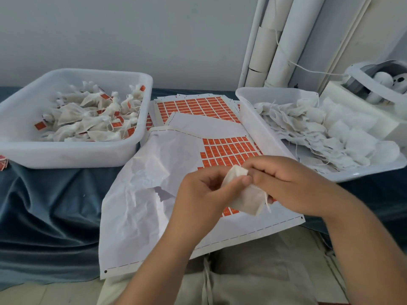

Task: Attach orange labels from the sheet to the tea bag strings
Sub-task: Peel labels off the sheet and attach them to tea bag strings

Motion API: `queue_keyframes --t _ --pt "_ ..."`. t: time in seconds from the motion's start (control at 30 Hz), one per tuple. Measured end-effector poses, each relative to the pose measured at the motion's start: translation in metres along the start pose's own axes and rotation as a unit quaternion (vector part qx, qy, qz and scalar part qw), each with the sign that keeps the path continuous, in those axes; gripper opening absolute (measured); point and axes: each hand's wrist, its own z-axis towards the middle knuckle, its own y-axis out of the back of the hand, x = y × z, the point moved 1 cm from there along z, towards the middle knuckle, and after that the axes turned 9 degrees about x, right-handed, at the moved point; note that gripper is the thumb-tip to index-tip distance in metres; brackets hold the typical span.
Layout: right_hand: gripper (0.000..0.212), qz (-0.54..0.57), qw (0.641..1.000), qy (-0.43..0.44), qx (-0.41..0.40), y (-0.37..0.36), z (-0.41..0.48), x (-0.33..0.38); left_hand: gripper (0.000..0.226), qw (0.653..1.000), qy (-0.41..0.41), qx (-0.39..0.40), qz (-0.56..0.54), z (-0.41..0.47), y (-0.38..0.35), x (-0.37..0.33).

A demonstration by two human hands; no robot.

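A white tea bag (245,198) hangs between both hands over the label sheet (226,149), which carries rows of orange labels on its right part and is peeled bare and crumpled on its left. My left hand (198,194) pinches the bag's upper end with thumb and fingers. My right hand (288,183) grips the same top from the right; a thin string dangles by the bag's lower right corner. No label shows on the string.
A white tub (72,155) at the left holds several labelled tea bags. Another tub (253,128) at the right holds unlabelled bags. A fuller label sheet (193,106) lies behind, on the blue cloth (44,205). White tubes and a machine stand at back right.
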Motion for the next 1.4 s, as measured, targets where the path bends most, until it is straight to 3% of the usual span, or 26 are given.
queue_keyframes --t 0.17,0.27,0.37,0.53,0.63,0.7,0.8,0.97,1.1,1.23,1.33,1.4 --pt "0.021 0.208 0.977 0.01 -0.04 -0.026 -0.006 -0.014 0.025 0.997 -0.016 -0.075 0.015 0.001 0.002 0.01" --pt "0.02 0.189 0.977 -0.012 -0.1 -0.029 -0.008 -0.019 0.035 0.993 -0.001 -0.115 0.024 0.002 0.0 0.01" --pt "0.022 0.176 0.978 -0.035 -0.107 -0.025 -0.009 -0.018 0.042 0.991 0.023 -0.132 0.021 0.003 -0.001 0.012" --pt "0.024 0.234 0.968 -0.02 -0.085 -0.025 -0.01 -0.015 0.034 0.993 0.059 -0.085 -0.055 0.006 0.001 0.019" --pt "0.022 0.352 0.931 0.005 -0.098 -0.025 -0.009 -0.018 0.022 0.993 0.07 -0.027 -0.087 0.005 0.006 0.02" --pt "0.024 0.388 0.916 0.015 -0.102 -0.025 -0.008 -0.018 0.035 0.993 0.062 0.026 -0.099 0.004 0.008 0.019" --pt "0.025 0.356 0.928 0.016 -0.109 -0.027 -0.007 -0.018 0.048 0.989 0.062 0.071 -0.112 0.002 0.007 0.014" --pt "0.028 0.214 0.972 0.004 -0.093 -0.029 -0.01 -0.015 0.016 0.998 0.03 0.043 -0.038 0.001 0.001 0.013" --pt "0.035 0.213 0.971 -0.042 -0.103 -0.028 -0.01 -0.016 0.021 0.999 0.016 0.031 0.0 0.001 -0.002 0.016" --pt "0.033 0.369 0.924 0.001 -0.102 -0.034 -0.005 -0.019 0.028 0.998 0.005 0.056 -0.001 0.0 -0.007 0.015" --pt "0.035 0.527 0.836 0.072 -0.133 -0.034 -0.002 -0.022 0.031 0.998 0.0 0.055 0.005 0.001 -0.002 0.012" --pt "0.034 0.581 0.797 0.089 -0.14 -0.036 0.001 -0.024 0.034 0.998 -0.009 0.048 0.035 0.001 0.001 0.011"
